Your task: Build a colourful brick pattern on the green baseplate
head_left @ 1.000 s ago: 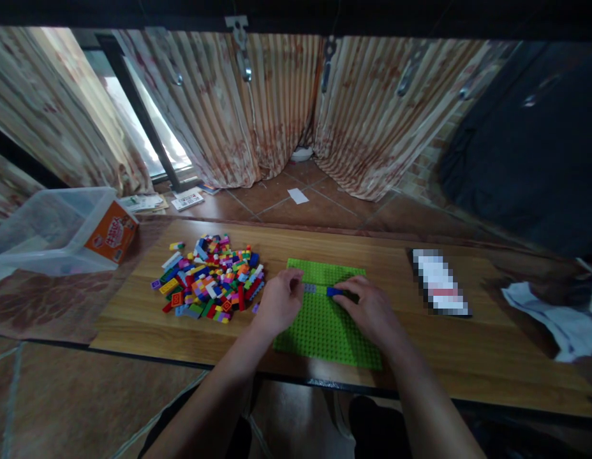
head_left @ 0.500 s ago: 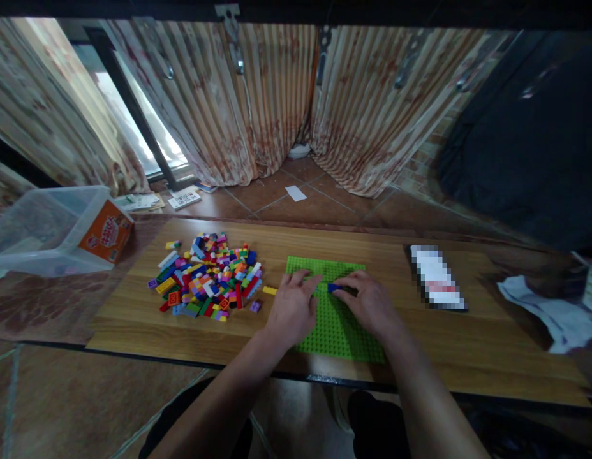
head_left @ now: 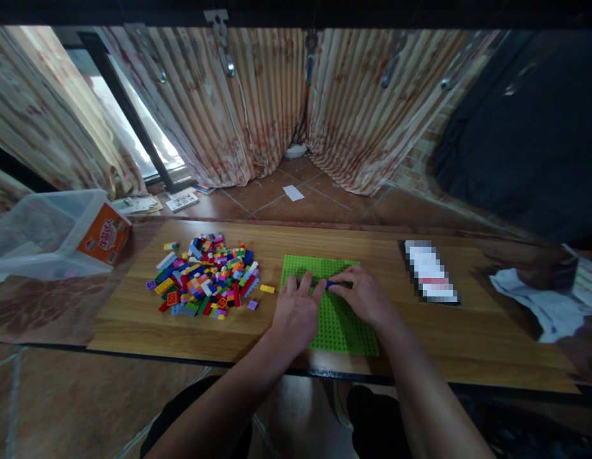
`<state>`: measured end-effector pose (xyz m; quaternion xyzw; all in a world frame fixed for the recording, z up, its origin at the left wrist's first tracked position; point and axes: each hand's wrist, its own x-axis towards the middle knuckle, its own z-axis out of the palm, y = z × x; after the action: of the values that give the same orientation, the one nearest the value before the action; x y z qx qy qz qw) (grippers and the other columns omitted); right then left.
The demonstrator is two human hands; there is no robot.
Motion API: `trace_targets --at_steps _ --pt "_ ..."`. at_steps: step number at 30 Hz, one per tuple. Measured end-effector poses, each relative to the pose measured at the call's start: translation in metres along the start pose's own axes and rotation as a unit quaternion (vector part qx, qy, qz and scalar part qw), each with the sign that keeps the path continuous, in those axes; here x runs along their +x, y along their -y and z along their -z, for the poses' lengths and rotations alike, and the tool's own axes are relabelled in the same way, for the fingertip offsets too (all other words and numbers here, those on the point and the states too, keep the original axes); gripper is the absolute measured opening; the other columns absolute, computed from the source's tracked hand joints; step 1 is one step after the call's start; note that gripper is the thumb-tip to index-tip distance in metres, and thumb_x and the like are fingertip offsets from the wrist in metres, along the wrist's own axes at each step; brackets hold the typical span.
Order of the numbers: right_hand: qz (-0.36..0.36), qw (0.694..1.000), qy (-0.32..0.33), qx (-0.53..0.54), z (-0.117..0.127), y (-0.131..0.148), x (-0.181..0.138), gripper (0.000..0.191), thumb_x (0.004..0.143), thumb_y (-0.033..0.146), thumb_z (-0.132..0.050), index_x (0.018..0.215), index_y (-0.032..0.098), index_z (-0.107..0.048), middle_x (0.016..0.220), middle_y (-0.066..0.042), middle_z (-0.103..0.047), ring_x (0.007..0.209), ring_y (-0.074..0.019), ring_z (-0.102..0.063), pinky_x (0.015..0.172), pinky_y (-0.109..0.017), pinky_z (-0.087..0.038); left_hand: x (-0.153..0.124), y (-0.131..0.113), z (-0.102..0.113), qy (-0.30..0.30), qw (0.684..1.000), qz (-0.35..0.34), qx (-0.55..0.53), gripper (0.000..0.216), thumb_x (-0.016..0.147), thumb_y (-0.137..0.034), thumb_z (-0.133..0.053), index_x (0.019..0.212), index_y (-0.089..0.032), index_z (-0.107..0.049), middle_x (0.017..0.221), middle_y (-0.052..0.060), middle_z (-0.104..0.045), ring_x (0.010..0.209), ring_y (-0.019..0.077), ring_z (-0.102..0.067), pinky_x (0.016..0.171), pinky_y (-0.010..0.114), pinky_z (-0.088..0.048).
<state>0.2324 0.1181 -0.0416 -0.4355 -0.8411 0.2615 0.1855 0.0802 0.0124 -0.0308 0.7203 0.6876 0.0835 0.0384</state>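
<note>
A green studded baseplate [head_left: 346, 331] lies on the wooden table under both hands. Thumb and fingers of my right hand [head_left: 365, 294] pinch a small dark blue brick [head_left: 330, 284] over the plate's upper middle. My left hand [head_left: 298, 312] rests on the plate's left part with its fingers apart, and a fingertip reaches the blue brick's left end. Whether that fingertip presses on the brick is too small to tell. Just left of the hand, a yellow brick [head_left: 267, 289] lies loose on the table.
A heap of mixed coloured bricks [head_left: 207, 274] covers the table's left part. Beyond it stands a clear plastic bin [head_left: 47, 236] with an orange label. To the right lie a phone-like slab with a blurred face [head_left: 430, 273] and crumpled white paper [head_left: 540, 306].
My left hand's fingers have spread and a fingertip has come to the blue brick. My right hand keeps its pinch. The whole view has shifted slightly.
</note>
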Motion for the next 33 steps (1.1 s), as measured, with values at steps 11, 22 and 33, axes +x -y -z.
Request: trace_targets --at_steps 11,22,33 --pt "-0.001 0.999 -0.027 0.023 -0.005 0.001 -0.004 0.014 0.081 0.025 -0.066 0.089 0.02 -0.077 0.089 -0.006 -0.065 0.086 -0.021 -0.061 0.083 -0.038 -0.048 -0.005 -0.016 0.009 0.031 0.999 0.024 0.038 0.052 0.091 -0.015 -0.042 0.143 -0.017 -0.045 0.142 0.017 -0.048 0.116 0.0339 -0.049 0.093 0.049 -0.047" --pt "-0.002 0.999 -0.015 0.03 -0.004 0.001 -0.003 0.015 0.081 0.023 -0.066 0.091 0.021 -0.078 0.089 -0.007 -0.064 0.086 -0.0215 -0.061 0.084 -0.039 -0.048 0.002 -0.02 0.015 0.037 0.997 0.039 0.055 0.045 0.093 -0.016 -0.04 0.137 -0.018 -0.05 0.129 0.014 -0.057 0.107 0.0314 -0.055 0.082 0.045 -0.053" --pt "-0.01 0.999 -0.031 0.038 -0.006 -0.001 -0.005 0.015 0.08 0.029 -0.066 0.088 0.023 -0.077 0.091 -0.006 -0.065 0.085 -0.0213 -0.062 0.083 -0.039 -0.048 -0.003 -0.02 0.007 0.022 0.998 0.035 0.039 0.048 0.093 -0.018 -0.042 0.141 -0.017 -0.046 0.139 0.016 -0.051 0.116 0.0337 -0.052 0.091 0.05 -0.049"
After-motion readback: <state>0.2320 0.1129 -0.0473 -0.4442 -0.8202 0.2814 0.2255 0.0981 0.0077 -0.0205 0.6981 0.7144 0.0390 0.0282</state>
